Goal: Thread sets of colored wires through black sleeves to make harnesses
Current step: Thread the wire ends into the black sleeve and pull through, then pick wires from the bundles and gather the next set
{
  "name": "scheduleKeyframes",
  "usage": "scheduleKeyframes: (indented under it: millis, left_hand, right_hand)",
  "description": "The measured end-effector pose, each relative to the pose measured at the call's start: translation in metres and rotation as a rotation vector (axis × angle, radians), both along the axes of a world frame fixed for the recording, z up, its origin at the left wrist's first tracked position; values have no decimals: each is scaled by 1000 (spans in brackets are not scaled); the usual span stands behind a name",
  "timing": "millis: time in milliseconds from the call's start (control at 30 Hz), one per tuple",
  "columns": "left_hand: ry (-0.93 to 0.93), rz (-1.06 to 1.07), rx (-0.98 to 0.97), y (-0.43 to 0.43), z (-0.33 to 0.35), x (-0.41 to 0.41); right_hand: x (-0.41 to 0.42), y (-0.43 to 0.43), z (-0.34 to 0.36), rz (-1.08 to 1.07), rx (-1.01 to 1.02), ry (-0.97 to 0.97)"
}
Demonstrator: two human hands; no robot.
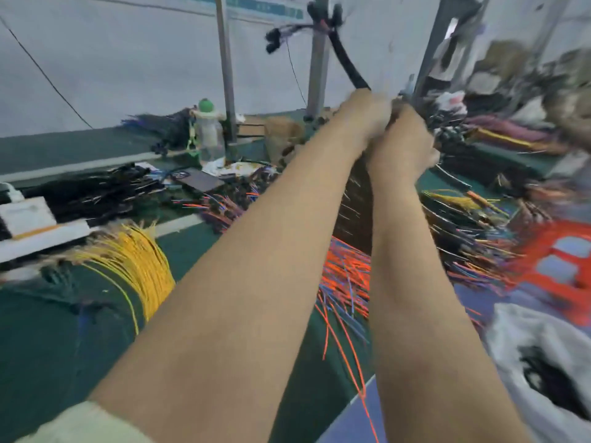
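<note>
Both my arms reach far forward over the green bench, and the frame is blurred. My left hand and my right hand are pressed close together, fingers curled around the lower end of a black sleeve. The sleeve rises up and left to a metal post, where black connectors hang. Below my arms lie orange, blue and purple wires. A yellow wire bundle sits at the left. What passes between my hands is hidden by my fingers.
Black sleeve piles lie at the left, and mixed wire bundles at the right. A clear bottle with a green cap stands by a second post. An orange crate and a white bag sit at the right.
</note>
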State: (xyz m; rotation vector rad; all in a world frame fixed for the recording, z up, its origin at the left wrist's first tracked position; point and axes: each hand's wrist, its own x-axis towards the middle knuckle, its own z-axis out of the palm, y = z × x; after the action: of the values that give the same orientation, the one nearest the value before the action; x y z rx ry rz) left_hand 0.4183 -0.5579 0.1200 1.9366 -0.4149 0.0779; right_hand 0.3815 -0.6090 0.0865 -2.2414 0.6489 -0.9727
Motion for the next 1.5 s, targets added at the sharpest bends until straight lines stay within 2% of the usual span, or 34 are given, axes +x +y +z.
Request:
scheduleKeyframes:
  millis: [67,133,200,300,400,467,500,600,733,800,933,1033,1100,1200,1267,1367,1500]
  left_hand:
    - [79,-77,70,-20,-35,-8]
    - [180,-100,120,-25,-68,-13]
    - [260,-74,98,-18,-88,-4]
    - [255,-27,-46,-1,-96,-6]
    - [209,105,-225,30,-88,-11]
    - [177,192,-382,63,-79,-12]
    - [166,239,-469,84,-74,-14]
    - [72,409,-598,168,-72,-24]
    - [20,738,-603,301,-89,-62]
    - [24,929,-560,365,-100,-95]
    - [-111,1277,-552,476,-117,-174]
    - [-138,1467,-640,544,-124,-228]
    - [-153,1543,-756,577,-131,-259]
    - [-79,1681,-884,615,-142,-292]
    - [-42,1704,-966,628,-148,-301]
    - [28,1625,-1063,632,-153,-294]
    - [37,1575,-1038,629,-150,-278]
  right_hand:
    - [16,-18,-36,-89,32,131]
    - [22,-28,-79,-52,36,182]
    - [28,-32,-99,-21,14,111]
    - [33,-28,-97,-89,24,0]
    - [30,8,-82,-75,30,-238]
    - [27,53,-70,136,122,-404]
    - [25,81,-63,276,190,-420]
    - [21,170,-55,619,273,-236]
    - [-1,297,-63,1058,217,9]
    - [-21,359,-71,1214,195,92]
    - [-76,476,-84,1481,253,189]
    - [-123,554,-98,1623,142,275]
    - [-144,593,-112,1614,-65,344]
    - [-156,633,-130,1460,-290,427]
    - [-155,650,-139,1385,-382,468]
    - [-149,668,-150,1309,-486,530]
    - [-141,681,-163,1246,-510,451]
